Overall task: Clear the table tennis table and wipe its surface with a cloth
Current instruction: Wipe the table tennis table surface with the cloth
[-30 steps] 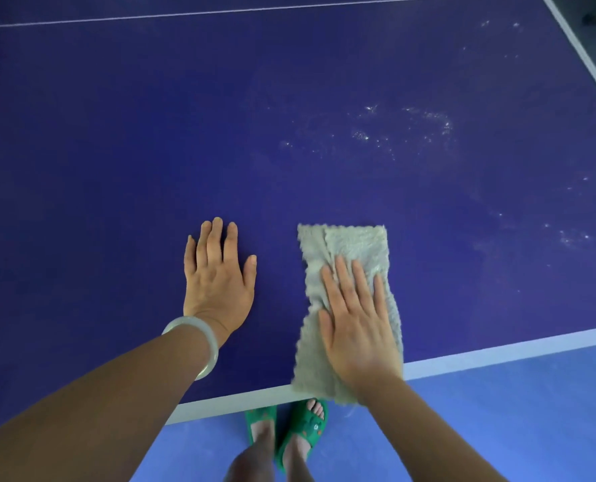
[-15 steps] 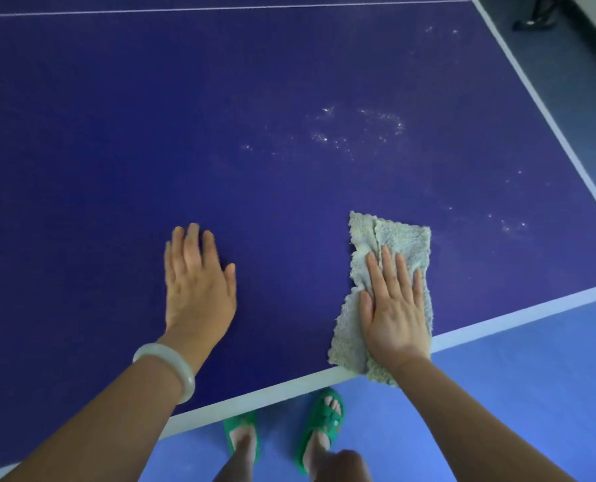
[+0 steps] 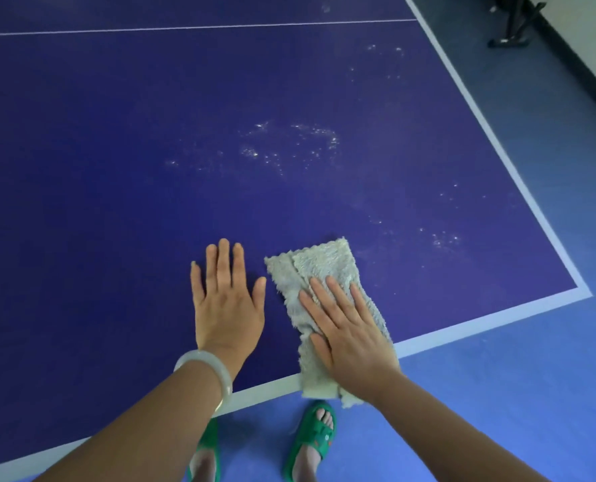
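Observation:
The dark blue table tennis table (image 3: 115, 168) fills most of the view, with a white line along its near and right edges. A folded grey fluffy cloth (image 3: 324, 269) lies near the front edge, its near end hanging slightly over it. My right hand (image 3: 345, 328) presses flat on the cloth with straight fingers. My left hand (image 3: 227, 300) rests flat on the bare table just left of the cloth, a pale bangle on its wrist. White dusty specks (image 3: 289, 147) lie on the surface beyond the cloth, and more specks (image 3: 442, 238) to its right.
The table's right front corner (image 3: 582, 290) is close to the cloth. Below the edge is blue floor (image 3: 498, 394), and my feet in green sandals (image 3: 312, 436). A black stand base (image 3: 508, 33) sits on the floor at the far right by the wall.
The view has swung so the table's right corner shows. The cloth under my right hand now sits close beside my left hand, its far end tilted left.

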`<state>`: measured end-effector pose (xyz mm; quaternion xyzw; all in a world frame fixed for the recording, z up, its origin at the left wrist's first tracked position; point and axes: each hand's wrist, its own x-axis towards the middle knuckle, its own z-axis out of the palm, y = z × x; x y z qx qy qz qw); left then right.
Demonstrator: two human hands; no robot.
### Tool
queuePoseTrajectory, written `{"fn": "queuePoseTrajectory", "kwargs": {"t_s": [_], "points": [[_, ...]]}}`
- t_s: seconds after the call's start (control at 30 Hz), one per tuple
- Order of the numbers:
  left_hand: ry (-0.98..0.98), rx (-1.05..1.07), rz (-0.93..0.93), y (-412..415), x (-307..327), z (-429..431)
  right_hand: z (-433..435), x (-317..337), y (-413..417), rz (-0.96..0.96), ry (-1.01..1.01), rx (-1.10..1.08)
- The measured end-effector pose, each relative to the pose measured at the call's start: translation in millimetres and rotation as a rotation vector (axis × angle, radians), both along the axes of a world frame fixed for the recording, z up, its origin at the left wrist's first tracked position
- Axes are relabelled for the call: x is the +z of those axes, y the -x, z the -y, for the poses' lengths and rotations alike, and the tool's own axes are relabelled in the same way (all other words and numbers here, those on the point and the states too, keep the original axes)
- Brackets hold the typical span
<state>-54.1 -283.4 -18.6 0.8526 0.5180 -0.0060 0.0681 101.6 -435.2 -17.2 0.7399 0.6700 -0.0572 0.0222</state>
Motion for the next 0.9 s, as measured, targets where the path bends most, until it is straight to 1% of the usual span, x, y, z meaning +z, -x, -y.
{"fn": "queuePoseTrajectory", "kwargs": {"t_s": [0.03, 0.07, 0.1, 0.13, 0.2, 0.23, 0.27, 0.3, 0.33, 0.4, 0.47, 0.5, 0.53, 0.57, 0.6, 0.63, 0.67, 0.73, 0.8, 0.83, 0.9], "points": [[0.0, 0.052, 0.0, -7.7, 0.1, 4.9, 0.6, -1.1, -21.5, 0.031, 0.011, 0.048], [0.005, 0.095, 0.0, -13.7, -0.1, 8.6, -2.1, -3.2, -45.6, 0.065, 0.01, 0.048], [0.012, 0.123, -0.002, -17.9, -0.6, 10.9, -6.2, -5.1, -71.1, 0.087, -0.011, -0.027], [0.014, 0.135, -0.006, -20.2, -0.6, 11.8, -11.0, -5.1, -96.1, 0.076, -0.029, -0.18], [0.013, 0.134, -0.016, -19.9, 0.7, 11.7, -15.2, -2.2, -125.2, -0.021, -0.042, -0.571], [0.012, 0.134, -0.016, -19.4, 1.1, 11.6, -16.3, -2.6, -122.3, -0.055, -0.045, -0.707], [0.011, 0.137, -0.013, -19.5, 0.9, 11.7, -18.6, -4.3, -109.3, -0.053, -0.058, -0.761], [0.015, 0.142, -0.008, -20.1, 0.8, 11.5, -21.8, -4.2, -90.7, -0.038, -0.073, -0.726], [0.019, 0.147, -0.006, -21.0, 0.6, 11.9, -25.8, -2.1, -70.9, -0.031, -0.081, -0.628], [0.018, 0.153, -0.001, -22.4, 0.8, 12.5, -35.4, 0.6, -48.4, -0.056, -0.046, -0.348], [0.016, 0.162, -0.004, -22.5, 0.7, 11.8, -50.5, 5.3, -62.0, -0.059, 0.004, -0.099], [0.015, 0.166, -0.005, -22.5, 0.6, 11.7, -56.4, 5.9, -80.5, -0.024, 0.02, -0.05], [0.011, 0.167, -0.005, -22.4, 0.4, 11.9, -59.3, 4.5, -101.0, 0.025, 0.013, -0.082], [0.008, 0.167, -0.003, -22.3, 0.4, 12.3, -57.2, 2.5, -123.0, 0.06, 0.004, -0.202], [0.005, 0.167, -0.003, -22.4, 0.2, 12.5, -49.5, 0.0, -143.7, 0.071, -0.003, -0.37], [0.003, 0.167, -0.006, -22.3, 0.0, 12.5, -37.2, -1.4, -158.9, 0.045, -0.016, -0.526], [0.002, 0.168, -0.009, -22.2, -0.2, 12.4, -24.4, -1.0, -164.7, -0.002, -0.03, -0.636], [0.002, 0.171, -0.014, -22.4, -0.3, 12.4, -8.1, -1.4, -142.7, -0.042, -0.069, -0.74], [0.0, 0.174, -0.017, -23.0, -0.1, 12.2, -11.2, -2.0, -98.1, -0.01, -0.1, -0.681], [0.001, 0.176, -0.02, -23.6, 0.4, 12.3, -18.9, -2.5, -77.8, -0.015, -0.103, -0.591], [0.001, 0.179, -0.02, -24.4, 1.3, 12.6, -36.1, -2.3, -51.1, -0.049, -0.066, -0.33]]}}
